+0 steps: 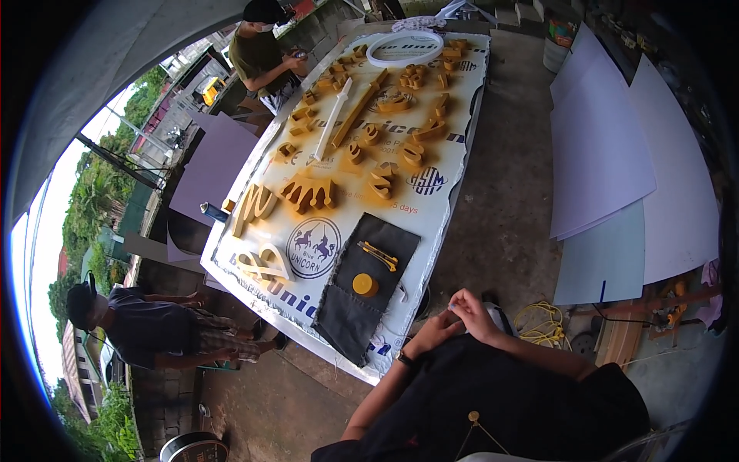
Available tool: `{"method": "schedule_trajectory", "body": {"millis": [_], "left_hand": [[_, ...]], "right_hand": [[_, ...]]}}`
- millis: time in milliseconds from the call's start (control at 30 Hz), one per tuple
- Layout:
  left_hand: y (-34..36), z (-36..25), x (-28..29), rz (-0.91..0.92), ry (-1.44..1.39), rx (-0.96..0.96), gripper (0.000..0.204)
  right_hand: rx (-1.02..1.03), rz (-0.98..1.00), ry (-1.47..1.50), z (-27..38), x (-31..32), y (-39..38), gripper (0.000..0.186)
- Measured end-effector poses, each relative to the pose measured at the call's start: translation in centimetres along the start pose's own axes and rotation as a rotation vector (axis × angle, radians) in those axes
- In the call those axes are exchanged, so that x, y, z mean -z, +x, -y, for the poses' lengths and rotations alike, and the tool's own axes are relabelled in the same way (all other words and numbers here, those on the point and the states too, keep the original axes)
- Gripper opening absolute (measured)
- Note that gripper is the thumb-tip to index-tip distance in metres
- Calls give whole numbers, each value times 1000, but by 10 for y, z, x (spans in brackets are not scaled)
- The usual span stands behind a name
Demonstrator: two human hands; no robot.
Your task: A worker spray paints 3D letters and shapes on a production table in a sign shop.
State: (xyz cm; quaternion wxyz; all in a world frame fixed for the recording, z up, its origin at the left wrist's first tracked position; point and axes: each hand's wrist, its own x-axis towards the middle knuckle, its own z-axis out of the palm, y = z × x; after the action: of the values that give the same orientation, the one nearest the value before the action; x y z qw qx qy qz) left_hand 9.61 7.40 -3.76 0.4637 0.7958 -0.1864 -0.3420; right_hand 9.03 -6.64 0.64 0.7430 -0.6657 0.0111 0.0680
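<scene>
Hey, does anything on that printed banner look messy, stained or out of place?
Yes: yellow paint overspray stains the white banner around the gold cut-out letters. The letters lie scattered at mixed angles rather than in rows.

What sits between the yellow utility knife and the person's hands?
Head view: a round yellow disc on the dark cloth lies between the yellow utility knife and the left hand and right hand; then banner edge.

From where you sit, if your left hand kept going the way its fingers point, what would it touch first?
Almost at once the right hand: the left hand points right and up, and the two fingertips already meet. Whether something small sits between them cannot be told.
</scene>
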Motion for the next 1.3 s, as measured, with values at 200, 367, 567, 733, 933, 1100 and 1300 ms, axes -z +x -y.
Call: {"method": "schedule_trajectory", "body": {"millis": [200, 367, 567, 733, 933, 1100, 1300], "left_hand": [[28, -29, -1, 137, -867, 61, 23], [52, -60, 0, 252, -1186, 96, 27], [106, -88, -4, 377, -1280, 52, 68], [131, -41, 1, 93, -1136, 94, 73], [131, 113, -50, -263, -347, 564, 53], [93, 208, -147, 566, 650, 355, 19], [114, 173, -172, 258, 502, 530, 21]], "right_hand": [[310, 363, -639, 1, 25, 32, 15], [281, 608, -656, -9, 71, 65, 25], [40, 486, -955, -68, 169, 106, 14], [-384, 175, -964, -163, 324, 102, 16], [-889, -94, -980, -232, 499, 16, 26], [-678, 454, -1236, -263, 551, -14, 21], [-554, 354, -1258, -245, 513, -8, 16]]}}
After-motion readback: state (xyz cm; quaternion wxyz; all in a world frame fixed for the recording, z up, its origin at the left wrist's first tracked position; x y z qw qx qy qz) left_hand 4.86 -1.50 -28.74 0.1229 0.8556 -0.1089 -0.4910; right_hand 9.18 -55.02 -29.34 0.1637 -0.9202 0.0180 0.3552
